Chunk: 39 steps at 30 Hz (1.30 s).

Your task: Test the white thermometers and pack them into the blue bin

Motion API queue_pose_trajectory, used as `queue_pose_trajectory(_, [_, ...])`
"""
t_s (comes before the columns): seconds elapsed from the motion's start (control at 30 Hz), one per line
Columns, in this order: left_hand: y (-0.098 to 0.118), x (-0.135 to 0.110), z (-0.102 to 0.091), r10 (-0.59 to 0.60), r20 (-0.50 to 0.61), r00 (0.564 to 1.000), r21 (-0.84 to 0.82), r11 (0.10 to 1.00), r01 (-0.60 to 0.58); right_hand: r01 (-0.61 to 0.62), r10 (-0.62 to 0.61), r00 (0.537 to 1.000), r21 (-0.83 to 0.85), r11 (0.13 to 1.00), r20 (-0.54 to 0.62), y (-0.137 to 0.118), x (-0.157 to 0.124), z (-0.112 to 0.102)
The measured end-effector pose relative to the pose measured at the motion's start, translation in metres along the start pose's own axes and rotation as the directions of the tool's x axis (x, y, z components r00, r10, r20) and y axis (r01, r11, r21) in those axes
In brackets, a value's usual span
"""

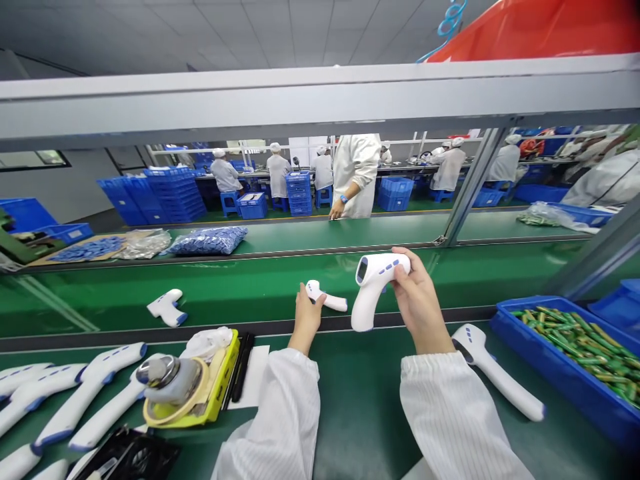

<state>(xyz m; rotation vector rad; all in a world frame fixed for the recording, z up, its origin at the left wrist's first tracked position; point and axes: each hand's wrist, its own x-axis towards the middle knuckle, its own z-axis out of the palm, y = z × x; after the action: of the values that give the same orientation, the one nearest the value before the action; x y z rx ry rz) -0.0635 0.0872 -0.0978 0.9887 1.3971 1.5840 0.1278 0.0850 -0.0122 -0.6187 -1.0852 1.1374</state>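
Note:
My right hand [420, 303] is closed on the head end of a white infrared thermometer [370, 297], held up above the belt with its small dark screen and blue buttons showing. Over the green belt, my left hand [306, 317] grips another white infrared thermometer [334, 302] by its head, the handle pointing right. To the left, a white thermometer [169, 307] lies on the belt. On the bench beside my right forearm rests one more thermometer [500, 373]. Several others [90, 387] are laid out at the lower left.
A blue bin [520, 333] of green-and-gold batteries [585, 347] stands at right. At left, a yellow tray [220, 390] carries a metal-topped bottle [173, 380], near black pens [243, 367]. A metal beam [320, 100] crosses overhead. Across the belt stands a co-worker [356, 173].

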Motion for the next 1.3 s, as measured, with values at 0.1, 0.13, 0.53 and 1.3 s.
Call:
queue_pose_trajectory(0.1, [0.030,-0.021,0.011,0.053,0.197,0.979,-0.039,0.998,-0.046,-0.033,0.031,0.999,0.045,0.998,0.044,0.003,-0.004,0.005])
queue_pose_trajectory(0.13, [0.042,-0.031,0.015,0.087,0.317,0.945,-0.090,0.994,-0.062,-0.050,0.045,0.996,0.068,0.996,0.075,0.004,-0.005,0.008])
queue_pose_trajectory(0.53, [0.101,-0.094,0.024,0.348,0.514,0.784,-0.136,0.935,-0.326,-0.134,0.092,0.981,0.251,0.959,0.173,-0.004,-0.020,0.027])
queue_pose_trajectory(1.3, [0.111,-0.107,0.022,0.463,0.440,0.770,0.111,0.823,-0.558,-0.266,0.186,0.960,0.472,0.840,0.211,-0.007,-0.028,0.036])
